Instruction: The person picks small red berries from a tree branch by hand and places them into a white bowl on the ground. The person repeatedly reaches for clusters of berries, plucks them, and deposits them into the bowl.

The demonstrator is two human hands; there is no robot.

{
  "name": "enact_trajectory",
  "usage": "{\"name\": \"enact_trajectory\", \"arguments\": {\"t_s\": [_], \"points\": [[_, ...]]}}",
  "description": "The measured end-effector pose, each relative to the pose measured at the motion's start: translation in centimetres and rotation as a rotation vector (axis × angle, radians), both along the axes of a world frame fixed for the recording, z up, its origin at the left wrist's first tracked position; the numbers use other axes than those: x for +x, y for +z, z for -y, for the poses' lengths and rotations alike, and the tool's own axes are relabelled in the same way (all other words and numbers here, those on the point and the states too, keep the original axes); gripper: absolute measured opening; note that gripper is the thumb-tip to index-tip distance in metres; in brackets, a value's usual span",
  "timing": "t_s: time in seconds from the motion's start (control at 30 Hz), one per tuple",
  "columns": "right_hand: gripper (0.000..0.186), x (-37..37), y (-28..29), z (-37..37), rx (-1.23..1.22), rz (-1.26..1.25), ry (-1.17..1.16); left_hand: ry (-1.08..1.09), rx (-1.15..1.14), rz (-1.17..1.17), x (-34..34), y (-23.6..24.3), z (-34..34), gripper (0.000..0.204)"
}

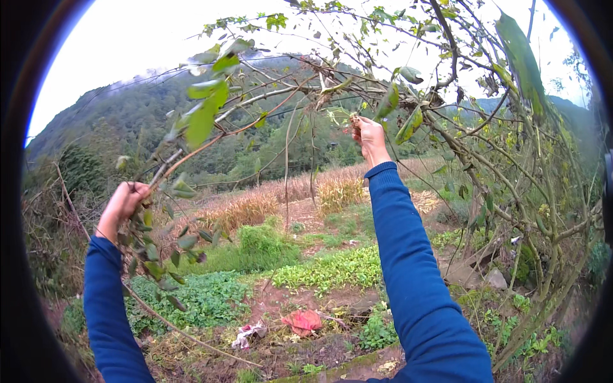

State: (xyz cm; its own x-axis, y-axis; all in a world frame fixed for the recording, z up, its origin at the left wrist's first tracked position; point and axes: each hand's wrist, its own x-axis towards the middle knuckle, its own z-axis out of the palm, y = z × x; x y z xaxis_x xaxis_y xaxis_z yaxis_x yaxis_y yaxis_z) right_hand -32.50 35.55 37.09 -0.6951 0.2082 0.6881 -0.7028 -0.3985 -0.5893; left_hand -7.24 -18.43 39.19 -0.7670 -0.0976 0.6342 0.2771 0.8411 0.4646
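Sleeves of dark blue rise from the lower edge, their arms raised and spread, so the two hands are well apart. The left hand, lower, is curled tight around a leafy branch, which slants up and to the right from the fist into the tangle overhead. Green leaves hang just beside and below that fist, and a larger, blurred leaf stands above it. The right hand, higher, has its fingertips closed on a small, pale cluster, just under the overhead twigs; whether the cluster is joined to them I cannot tell. On the right, a many-stemmed tree arches over both.

Beyond, on the ground, a crumpled red sheet lies near a whitish bundle. Behind these grow low green plants and a paler green patch, then dry, straw-coloured stalks. Farthest off, a wooded mountain rises beneath a white sky.
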Motion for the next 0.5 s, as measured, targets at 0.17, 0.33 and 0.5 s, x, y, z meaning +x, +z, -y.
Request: {"name": "enact_trajectory", "arguments": {"t_s": [0.17, 0.33, 0.5], "points": [[0.017, 1.0, -3.2, -0.8, 0.095, 0.037, -0.074, 0.036, -0.217, 0.122, 2.4, 7.9, 1.9, 0.026], [0.018, 0.8, -4.7, -4.2, 0.175, 0.007, -0.095, 0.136, -0.304, 0.072, 1.8, 11.3, 1.3, 0.021], [0.018, 1.2, -5.8, -3.2, 0.13, -0.042, -0.078, 0.328, -0.472, -0.388, 7.4, 21.4, 14.0, 0.027]]}}
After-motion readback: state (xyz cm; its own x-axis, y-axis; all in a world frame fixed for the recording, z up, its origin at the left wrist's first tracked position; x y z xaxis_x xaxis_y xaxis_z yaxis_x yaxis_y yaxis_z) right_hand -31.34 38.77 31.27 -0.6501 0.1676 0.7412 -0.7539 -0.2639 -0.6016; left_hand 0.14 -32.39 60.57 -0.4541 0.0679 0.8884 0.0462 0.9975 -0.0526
